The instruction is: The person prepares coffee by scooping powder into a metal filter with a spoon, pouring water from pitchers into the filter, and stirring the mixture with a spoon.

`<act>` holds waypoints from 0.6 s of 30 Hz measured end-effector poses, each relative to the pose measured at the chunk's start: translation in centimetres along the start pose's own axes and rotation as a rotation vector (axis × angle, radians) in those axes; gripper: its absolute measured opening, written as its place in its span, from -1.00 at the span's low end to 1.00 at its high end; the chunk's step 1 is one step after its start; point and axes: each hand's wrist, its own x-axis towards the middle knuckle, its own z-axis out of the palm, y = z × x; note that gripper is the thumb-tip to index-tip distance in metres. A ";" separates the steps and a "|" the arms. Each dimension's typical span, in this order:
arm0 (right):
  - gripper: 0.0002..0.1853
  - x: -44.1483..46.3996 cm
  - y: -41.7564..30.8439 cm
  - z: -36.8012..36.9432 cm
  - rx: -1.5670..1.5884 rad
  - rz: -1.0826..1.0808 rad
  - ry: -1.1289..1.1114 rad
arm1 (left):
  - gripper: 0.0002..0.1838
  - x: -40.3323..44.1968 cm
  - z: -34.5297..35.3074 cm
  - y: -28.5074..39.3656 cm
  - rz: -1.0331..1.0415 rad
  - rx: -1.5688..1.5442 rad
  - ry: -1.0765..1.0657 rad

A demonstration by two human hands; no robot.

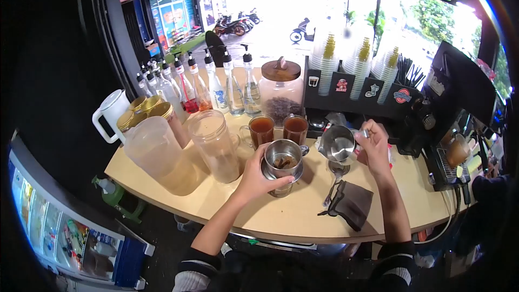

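Left hand: while its fingers and thumb curl around the round silver metal filter cup with a flared flange (284,154), the left hand (256,176) holds it from the left and near side.
Right hand: the right hand (374,143) is narrowed on the handle of the shiny metal pitcher with a rounded body (341,145), right of centre in the frame.
Filter cup location: middle of the frame, above the small clear drinking glass (280,190); whether its weight rests there cannot be told.
Filter cup contents: dark brown matter, low inside.
Recommended handling: in this inspector's judgement, the filter cup is best held level and centred above the glass; any pour should be slow, with the pitcher's lip close to the cup's middle, clear of the left fingers.
Filter cup direction: mouth upward, visible to the camera; long axis roughly upright, exact lean uncertain through the wide lens.
Pitcher direction: handle toward the frame's right, mouth visible to the camera, well apart from the filter cup.
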 end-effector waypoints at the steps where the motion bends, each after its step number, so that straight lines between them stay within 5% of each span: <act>1: -0.81 0.6 -0.8 0.4 -0.004 -0.066 -0.040 | -0.11 0.1 0.0 -0.1 -0.015 -0.036 -0.010; 18: -0.76 4.6 -5.9 6.7 -0.314 -0.104 -0.273 | -0.17 0.3 0.4 -2.2 0.087 -0.078 0.022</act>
